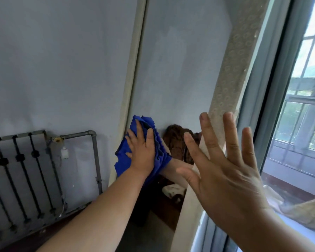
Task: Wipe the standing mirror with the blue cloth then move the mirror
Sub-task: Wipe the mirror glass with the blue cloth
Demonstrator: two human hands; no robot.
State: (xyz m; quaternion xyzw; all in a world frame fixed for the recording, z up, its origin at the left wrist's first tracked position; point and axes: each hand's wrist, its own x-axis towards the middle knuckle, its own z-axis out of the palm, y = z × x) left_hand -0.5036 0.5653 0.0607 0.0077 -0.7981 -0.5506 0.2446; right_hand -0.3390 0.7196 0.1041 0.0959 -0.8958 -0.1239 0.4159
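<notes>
The tall standing mirror (180, 70) leans against the blue-grey wall, with a pale frame on both long sides. My left hand (142, 151) presses the blue cloth (123, 157) flat against the glass near the mirror's left frame edge, about mid-height. The cloth is bunched and its reflection shows just to the right of my hand. My right hand (224, 170) is raised with fingers spread, in front of the mirror's patterned right frame (231, 73); whether it touches the frame is unclear.
A metal radiator with dark vertical bars and a grey pipe (25, 170) stands on the wall at the lower left. A window with outside bars (305, 106) fills the right side, with a sill and a crumpled fabric (302, 211) below it.
</notes>
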